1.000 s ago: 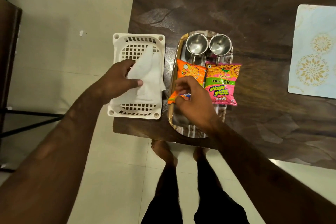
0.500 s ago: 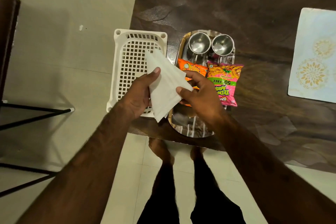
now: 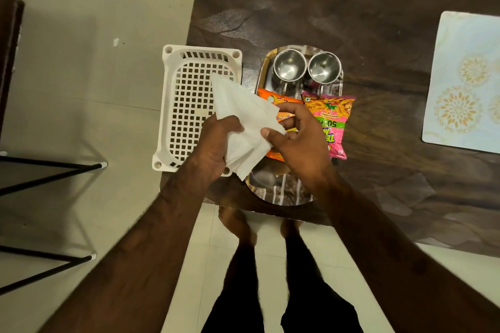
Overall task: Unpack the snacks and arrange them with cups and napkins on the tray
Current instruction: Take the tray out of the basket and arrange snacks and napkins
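A stack of white napkins [image 3: 243, 116] is held between the basket and the tray, above the tray's left rim. My left hand [image 3: 216, 143] grips the stack from below and my right hand [image 3: 297, 138] pinches its right edge. The steel tray [image 3: 281, 192] carries two steel cups [image 3: 289, 67] [image 3: 324, 67] at its far end. An orange snack packet [image 3: 281, 101] and a pink snack packet [image 3: 332, 119] lie side by side in its middle. The napkins and my right hand cover most of the orange packet.
A white plastic basket [image 3: 189, 100] with nothing in it sits at the left edge of the dark table [image 3: 378, 48]. A patterned placemat [image 3: 465, 84] lies at the right. Black chair legs [image 3: 54, 173] stand on the floor at the left. My bare feet show below the table's edge.
My left hand lifted the napkins out of the basket and carried them right toward the tray. My right hand left the orange packet and took hold of the napkins' edge.
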A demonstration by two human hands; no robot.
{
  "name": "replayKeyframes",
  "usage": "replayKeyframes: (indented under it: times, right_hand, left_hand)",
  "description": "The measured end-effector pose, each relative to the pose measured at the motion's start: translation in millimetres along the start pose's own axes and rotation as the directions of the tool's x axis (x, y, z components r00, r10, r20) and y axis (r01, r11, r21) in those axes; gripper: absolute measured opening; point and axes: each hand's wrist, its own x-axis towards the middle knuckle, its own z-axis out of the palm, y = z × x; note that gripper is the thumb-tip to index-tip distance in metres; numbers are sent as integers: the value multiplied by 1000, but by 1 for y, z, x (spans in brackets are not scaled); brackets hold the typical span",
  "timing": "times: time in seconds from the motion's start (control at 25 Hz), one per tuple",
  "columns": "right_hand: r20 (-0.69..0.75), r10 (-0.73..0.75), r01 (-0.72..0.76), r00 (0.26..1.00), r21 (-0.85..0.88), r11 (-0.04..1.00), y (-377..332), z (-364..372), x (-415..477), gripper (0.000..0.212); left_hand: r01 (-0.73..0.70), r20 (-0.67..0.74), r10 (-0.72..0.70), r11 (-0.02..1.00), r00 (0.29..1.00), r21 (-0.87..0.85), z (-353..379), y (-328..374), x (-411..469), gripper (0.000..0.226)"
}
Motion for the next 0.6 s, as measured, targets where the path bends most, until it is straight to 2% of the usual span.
replayKeyframes:
  times: [0.08, 0.24, 0.28, 0.36, 0.44, 0.6]
  right_hand:
    - [-66, -26, 25, 997, -25, 999, 0, -1, -1, 41]
    - [-151, -65, 62, 986, -26, 998, -5, 1, -2, 44]
    - [-152, -66, 62, 986, -28, 998, -7, 1, -2, 44]
    - [-154, -66, 64, 986, -22, 998, -10, 1, -3, 44]
    - [-173, -60, 61, 983, 0, 998, -11, -1, -2, 43]
    - [-179, -38, 49, 983, 53, 997, -8, -6, 0, 38]
  left_hand:
    - [26, 3, -26, 1000, 1000, -5, 0, 0, -1, 55]
    - [39, 158, -8, 980, 987, -196, 6, -3, -6, 26]
    - [45, 210, 11, 965, 978, -260, 8, -4, -7, 26]
    - [80, 273, 30, 921, 962, -382, 9, -6, -9, 45]
    - [152, 274, -24, 876, 961, -457, 8, -6, -11, 50]
    - [182, 321, -47, 897, 946, -403, 3, -11, -12, 44]
